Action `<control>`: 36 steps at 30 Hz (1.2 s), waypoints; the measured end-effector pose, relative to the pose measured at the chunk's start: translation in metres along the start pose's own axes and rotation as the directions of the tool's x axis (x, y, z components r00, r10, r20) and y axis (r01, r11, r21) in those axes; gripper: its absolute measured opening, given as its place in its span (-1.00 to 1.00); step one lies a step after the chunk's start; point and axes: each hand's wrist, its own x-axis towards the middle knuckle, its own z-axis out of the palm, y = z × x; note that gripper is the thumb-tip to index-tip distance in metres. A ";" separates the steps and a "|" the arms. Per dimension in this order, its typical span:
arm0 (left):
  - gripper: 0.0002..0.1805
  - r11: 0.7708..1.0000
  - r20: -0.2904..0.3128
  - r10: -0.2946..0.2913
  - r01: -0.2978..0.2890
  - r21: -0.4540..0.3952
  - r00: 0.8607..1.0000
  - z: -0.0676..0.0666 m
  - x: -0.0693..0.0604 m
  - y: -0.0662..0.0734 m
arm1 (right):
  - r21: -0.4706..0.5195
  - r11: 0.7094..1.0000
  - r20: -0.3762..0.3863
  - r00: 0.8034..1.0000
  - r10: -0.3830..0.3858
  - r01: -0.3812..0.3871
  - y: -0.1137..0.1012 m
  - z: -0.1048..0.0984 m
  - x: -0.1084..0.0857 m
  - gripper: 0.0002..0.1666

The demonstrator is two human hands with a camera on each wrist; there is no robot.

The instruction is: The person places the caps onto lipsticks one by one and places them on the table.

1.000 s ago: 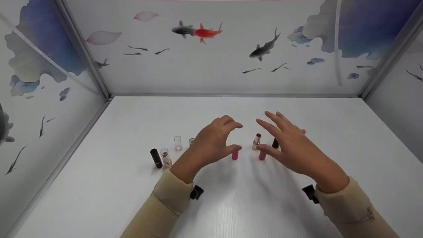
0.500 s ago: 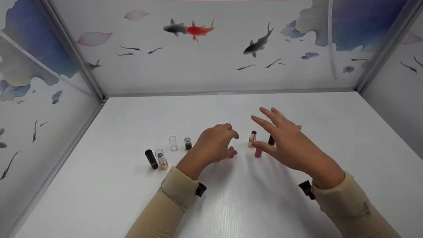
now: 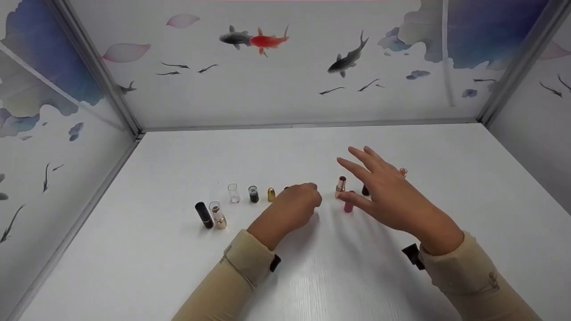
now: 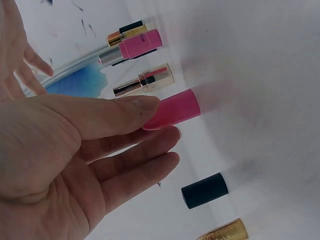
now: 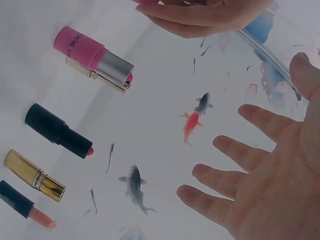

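Observation:
My left hand (image 3: pixel 287 207) pinches a pink lipstick cap (image 4: pixel 177 109) between thumb and fingers; the cap's base is at the white table. In the head view this hand hides the cap. My right hand (image 3: pixel 388 196) hovers with fingers spread, holding nothing. Near its thumb is a pink lipstick (image 5: pixel 80 47) with a silver collar, uncapped. A rose-gold lipstick (image 3: pixel 341 187) stands just behind it. Farther along that row, the right wrist view shows a black lipstick (image 5: pixel 57 131), a gold lipstick (image 5: pixel 35 175) and a black one with a peach tip (image 5: pixel 27 205).
Left of my left hand stand a black cap (image 4: pixel 205 190), a gold cap (image 3: pixel 271 194), a dark-filled clear cap (image 3: pixel 253 194) and a clear cap (image 3: pixel 234 193). A black tube (image 3: pixel 204 215) and a rose-gold lipstick with clear cap (image 3: pixel 218 215) stand farther left. Printed panels surround the table.
My left hand has come down, its spread fingers closing on the pink cap. Gold and dark caps behind it have come into view. The right hand stays nearly still; the head view has shifted slightly.

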 end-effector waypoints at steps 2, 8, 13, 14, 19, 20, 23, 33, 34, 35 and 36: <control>-0.81 1.000 0.030 -0.009 0.009 -0.004 1.000 -0.001 -0.001 0.000 | 0.003 1.000 -0.003 1.000 -0.008 0.008 0.001 0.001 0.000 -0.13; -0.81 1.000 0.088 -0.019 0.020 -0.009 0.996 -0.003 0.000 -0.004 | -0.006 0.999 -0.021 0.999 -0.036 0.036 0.003 0.001 0.000 -0.13; -0.82 1.000 0.092 -0.016 0.018 -0.022 0.996 -0.003 0.001 -0.008 | 0.003 1.000 -0.018 0.999 -0.031 0.031 0.004 0.000 -0.001 -0.14; -0.81 1.000 0.088 -0.013 0.015 -0.024 0.996 -0.002 0.001 -0.008 | 0.006 0.999 -0.021 0.999 -0.031 0.031 0.005 -0.001 -0.001 -0.14; -0.81 0.999 0.072 -0.014 0.017 -0.035 0.997 -0.001 -0.001 -0.009 | 0.016 0.999 -0.057 0.997 -0.044 0.045 0.005 -0.003 -0.001 -0.17; -0.80 0.999 0.069 -0.015 0.018 -0.033 0.997 0.000 -0.001 -0.009 | 0.020 0.999 -0.061 0.997 -0.041 0.042 0.005 -0.002 -0.001 -0.18; -0.81 0.999 0.060 -0.022 0.023 -0.026 0.998 0.000 -0.002 -0.009 | 0.037 0.999 -0.058 0.998 -0.006 0.009 0.006 0.001 0.001 -0.22; -0.80 0.999 0.059 -0.028 0.030 -0.031 0.998 0.001 -0.002 -0.009 | 0.149 0.981 0.025 0.993 0.119 -0.122 0.023 0.023 0.013 -0.44; -0.80 0.999 0.056 -0.025 0.027 -0.033 0.998 0.001 -0.002 -0.009 | 0.148 0.981 0.038 0.992 0.121 -0.125 0.025 0.025 0.014 -0.46; -0.81 0.999 0.055 -0.023 0.025 -0.034 0.998 0.001 -0.002 -0.009 | 0.144 0.981 0.051 0.991 0.121 -0.127 0.027 0.028 0.015 -0.48; -0.81 0.999 0.053 -0.020 0.022 -0.033 0.998 0.001 -0.003 -0.009 | 0.137 0.983 0.059 0.991 0.119 -0.126 0.028 0.030 0.015 -0.50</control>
